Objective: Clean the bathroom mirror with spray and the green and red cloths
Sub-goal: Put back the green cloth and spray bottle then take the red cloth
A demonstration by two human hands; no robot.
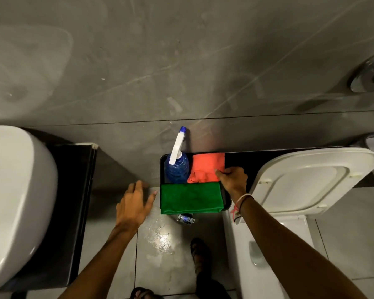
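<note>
Two cloths share the tray point(226, 204) — right hand point(233, 180) pinching the red cloth point(205, 167), left hand point(134, 203) spread open beside the green cloth point(190, 198).

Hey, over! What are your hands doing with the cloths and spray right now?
Right hand pinching red cloth's edge. Left hand open, empty, beside black tray. Folded green cloth and blue spray bottle untouched. Nothing blocking.

A grey streaked stone-look wall point(181, 61) rises behind a pale tiled floor point(160, 244) with a wet glare. A white ceramic basin point(15, 201) stands left, a white toilet point(307, 186) right.
</note>
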